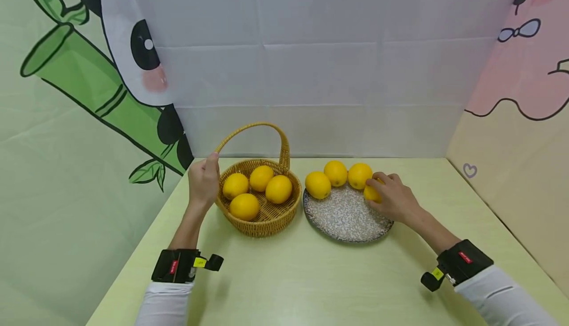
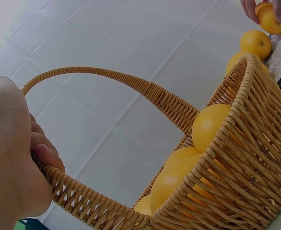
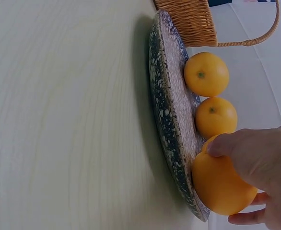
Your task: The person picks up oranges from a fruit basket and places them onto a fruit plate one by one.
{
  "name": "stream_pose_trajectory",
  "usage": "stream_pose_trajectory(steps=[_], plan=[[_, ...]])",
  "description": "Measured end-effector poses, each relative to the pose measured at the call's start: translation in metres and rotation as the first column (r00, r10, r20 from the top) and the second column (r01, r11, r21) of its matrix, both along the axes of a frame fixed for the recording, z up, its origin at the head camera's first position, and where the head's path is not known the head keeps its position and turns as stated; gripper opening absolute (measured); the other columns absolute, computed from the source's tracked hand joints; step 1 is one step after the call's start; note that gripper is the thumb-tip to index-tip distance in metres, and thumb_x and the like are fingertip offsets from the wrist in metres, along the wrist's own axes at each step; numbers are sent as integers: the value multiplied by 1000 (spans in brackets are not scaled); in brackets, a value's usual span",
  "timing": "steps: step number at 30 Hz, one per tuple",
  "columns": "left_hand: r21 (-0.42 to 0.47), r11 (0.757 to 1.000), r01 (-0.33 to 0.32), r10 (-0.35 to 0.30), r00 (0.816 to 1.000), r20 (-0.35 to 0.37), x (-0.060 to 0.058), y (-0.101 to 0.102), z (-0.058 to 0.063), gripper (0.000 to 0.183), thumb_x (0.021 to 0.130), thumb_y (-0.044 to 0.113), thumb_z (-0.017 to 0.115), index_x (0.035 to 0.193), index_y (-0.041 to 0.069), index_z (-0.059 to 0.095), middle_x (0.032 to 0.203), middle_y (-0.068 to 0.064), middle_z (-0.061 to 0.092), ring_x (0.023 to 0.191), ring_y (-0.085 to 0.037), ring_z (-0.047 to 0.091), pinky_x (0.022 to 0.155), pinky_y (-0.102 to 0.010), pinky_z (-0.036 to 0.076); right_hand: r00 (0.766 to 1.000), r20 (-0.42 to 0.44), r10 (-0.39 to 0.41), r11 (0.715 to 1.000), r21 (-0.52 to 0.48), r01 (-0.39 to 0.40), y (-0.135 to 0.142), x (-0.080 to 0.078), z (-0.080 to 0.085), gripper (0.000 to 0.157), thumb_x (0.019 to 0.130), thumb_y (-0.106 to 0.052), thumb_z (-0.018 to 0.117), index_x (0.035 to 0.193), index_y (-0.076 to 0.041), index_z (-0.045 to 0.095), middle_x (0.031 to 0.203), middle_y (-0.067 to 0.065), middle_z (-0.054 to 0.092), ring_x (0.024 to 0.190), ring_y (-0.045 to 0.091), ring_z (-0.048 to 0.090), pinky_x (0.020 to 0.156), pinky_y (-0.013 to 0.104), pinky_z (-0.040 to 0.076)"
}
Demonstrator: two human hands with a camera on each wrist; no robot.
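My left hand (image 1: 204, 180) grips one side of the arched handle (image 2: 92, 203) of a woven wicker basket (image 1: 260, 228). Several oranges (image 1: 244, 207) lie inside the basket, which stands on the table. To its right is a round, speckled grey plate (image 1: 348, 220) with a dark rim. Along the plate's back edge sit three oranges (image 1: 336, 173) in a curved row. At the plate's right side my right hand (image 1: 393, 200) holds another orange (image 3: 222, 184) between thumb and fingers; in the head view the hand covers much of it.
The pale wooden-looking table (image 1: 266, 286) runs back to a whitish cloth backdrop (image 1: 320, 79). Printed cartoon panels stand on the left (image 1: 102, 99) and right (image 1: 520, 143). Black camera bands (image 1: 175, 265) are strapped on both wrists.
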State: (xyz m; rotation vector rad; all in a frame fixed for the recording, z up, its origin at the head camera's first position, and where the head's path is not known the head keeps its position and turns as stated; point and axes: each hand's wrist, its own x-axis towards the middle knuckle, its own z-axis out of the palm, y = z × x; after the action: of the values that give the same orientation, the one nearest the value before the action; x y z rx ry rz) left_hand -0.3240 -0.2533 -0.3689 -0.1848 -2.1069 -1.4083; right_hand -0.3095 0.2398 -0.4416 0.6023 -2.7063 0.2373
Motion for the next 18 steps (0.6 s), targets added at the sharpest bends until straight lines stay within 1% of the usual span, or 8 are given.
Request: stream_pose_trajectory(steps=[5, 12, 18], plan=[[8, 1000, 1, -1, 1000, 4, 0, 0, 0, 64, 107, 47, 44, 52, 15, 40, 43, 10, 32, 38, -12, 27, 37, -26, 19, 1000, 2, -5, 1000, -2, 5, 0, 0, 1, 49, 85, -29, 81, 127, -7, 69, 133, 19, 56, 111, 47, 50, 62, 56, 58], [15, 1000, 12, -13, 1000, 8, 1, 2, 0, 64, 107, 47, 43, 52, 13, 40, 44, 9, 32, 39, -12, 28, 37, -25, 19, 997, 68, -31, 999, 15, 30, 0, 0, 5, 52, 88, -31, 77, 133, -6, 66, 137, 20, 54, 112, 47, 50, 64, 57, 57], [17, 1000, 11, -12, 1000, 5, 0, 2, 0, 65, 107, 47, 43, 52, 13, 40, 44, 9, 32, 39, -12, 27, 37, -25, 18, 995, 92, -40, 999, 13, 39, 1, 1, 5, 56, 90, -33, 76, 137, -5, 63, 138, 21, 53, 113, 49, 51, 67, 60, 57]])
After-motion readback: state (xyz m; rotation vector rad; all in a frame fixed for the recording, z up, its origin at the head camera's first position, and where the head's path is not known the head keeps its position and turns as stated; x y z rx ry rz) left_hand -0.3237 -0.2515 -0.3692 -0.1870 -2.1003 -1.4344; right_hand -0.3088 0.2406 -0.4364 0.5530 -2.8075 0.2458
